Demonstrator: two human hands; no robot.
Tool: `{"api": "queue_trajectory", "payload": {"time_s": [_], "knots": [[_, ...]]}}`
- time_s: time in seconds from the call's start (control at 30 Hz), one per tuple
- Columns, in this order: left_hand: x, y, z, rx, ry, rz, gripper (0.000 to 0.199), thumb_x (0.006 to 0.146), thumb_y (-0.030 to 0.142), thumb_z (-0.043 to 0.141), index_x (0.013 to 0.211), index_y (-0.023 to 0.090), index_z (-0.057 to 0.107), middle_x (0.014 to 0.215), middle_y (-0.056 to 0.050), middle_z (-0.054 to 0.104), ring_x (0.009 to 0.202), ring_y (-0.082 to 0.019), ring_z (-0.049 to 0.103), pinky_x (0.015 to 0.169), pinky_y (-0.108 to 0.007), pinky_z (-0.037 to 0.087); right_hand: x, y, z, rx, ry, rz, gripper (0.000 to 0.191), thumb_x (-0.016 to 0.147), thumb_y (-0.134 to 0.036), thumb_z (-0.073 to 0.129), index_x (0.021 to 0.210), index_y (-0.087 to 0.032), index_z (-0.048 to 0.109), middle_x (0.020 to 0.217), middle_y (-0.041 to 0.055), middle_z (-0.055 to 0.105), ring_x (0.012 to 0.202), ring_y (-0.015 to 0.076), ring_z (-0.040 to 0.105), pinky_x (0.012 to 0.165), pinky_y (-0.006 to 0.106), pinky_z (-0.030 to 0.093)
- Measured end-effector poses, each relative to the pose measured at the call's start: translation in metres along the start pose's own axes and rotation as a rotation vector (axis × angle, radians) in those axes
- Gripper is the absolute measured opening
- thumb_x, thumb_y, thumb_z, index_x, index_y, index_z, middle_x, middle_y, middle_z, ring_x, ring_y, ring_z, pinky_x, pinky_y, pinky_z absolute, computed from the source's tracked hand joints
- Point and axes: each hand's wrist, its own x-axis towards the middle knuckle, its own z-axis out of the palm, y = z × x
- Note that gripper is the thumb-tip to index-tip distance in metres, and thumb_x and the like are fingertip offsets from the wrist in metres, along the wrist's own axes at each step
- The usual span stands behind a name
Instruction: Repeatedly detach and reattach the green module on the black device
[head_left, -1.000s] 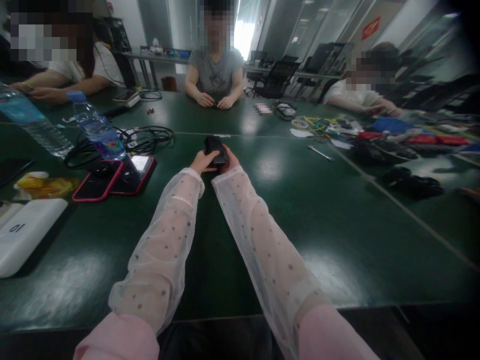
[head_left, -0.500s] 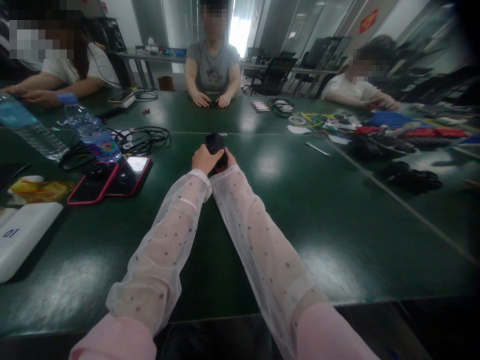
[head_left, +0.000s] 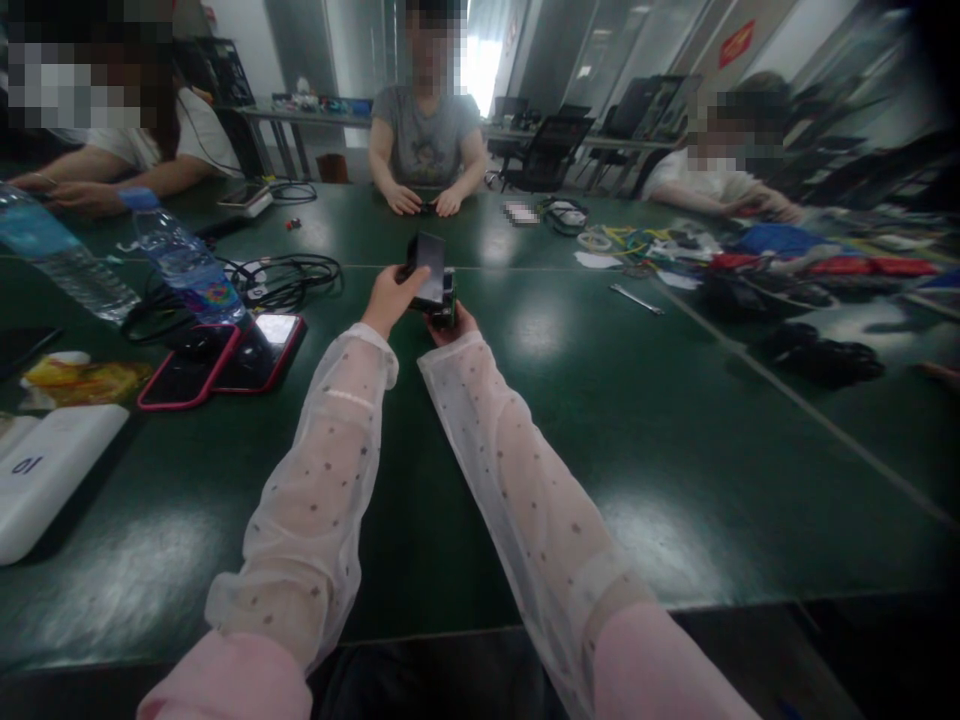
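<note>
My left hand (head_left: 391,298) is closed around a black plastic cover (head_left: 430,255), tilted up with its flat inner face showing and the thumb pressed on it. Just right of and below the cover, my right hand (head_left: 459,328) grips a small electronic device (head_left: 448,302) with an exposed green circuit board. The two parts are close together; whether they still touch at the lower edge I cannot tell. Most fingers of the right hand are hidden behind the sleeve and the device.
Two red-edged phones (head_left: 191,368), a water bottle (head_left: 184,255), a white power bank (head_left: 56,480) and black cables (head_left: 300,275) lie on the left. A wrench (head_left: 636,298) and a heap of wires (head_left: 660,243) are on the right. Several people sit around the green table (head_left: 600,430).
My left hand has moved left and slightly up, lifting the black cover from the device. The circuit board now shows in my right hand, which has stayed nearly in place.
</note>
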Motion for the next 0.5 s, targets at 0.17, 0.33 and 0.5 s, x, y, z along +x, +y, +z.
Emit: {"api": "queue_trajectory", "payload": {"time_s": [0.17,0.33,0.5], "knots": [[0.000,-0.004,-0.028,-0.116,-0.130,-0.099,0.030,0.086,0.044,0.059,0.103,0.020,0.062,0.078,-0.002,0.066,0.082,-0.017,0.063,0.080,-0.031,0.051,-0.003,-0.002,0.001,0.060,-0.041,0.040,0.035,0.100,-0.034,0.031,0.092,-0.018,0.061,0.075,0.0032,0.070,0.070,0.0125,0.069,0.059,0.022,0.058],[0.006,-0.030,-0.045,-0.323,-0.062,-0.226,0.073,0.084,0.078,0.028,0.110,0.018,0.061,0.080,-0.006,0.068,0.075,-0.018,0.065,0.073,-0.032,0.054,-0.005,-0.002,0.002,0.033,-0.048,0.046,0.037,0.101,-0.034,0.029,0.102,-0.016,0.061,0.077,0.0034,0.071,0.072,0.0136,0.069,0.063,0.025,0.059],[0.010,-0.040,-0.053,-0.511,-0.098,-0.169,0.075,0.088,0.074,0.015,0.125,0.024,0.056,0.078,-0.003,0.067,0.074,-0.014,0.065,0.071,-0.027,0.052,-0.004,-0.002,0.001,0.056,-0.055,0.058,0.038,0.101,-0.034,0.029,0.107,-0.014,0.061,0.077,0.0040,0.071,0.074,0.0138,0.069,0.066,0.025,0.059]]}}
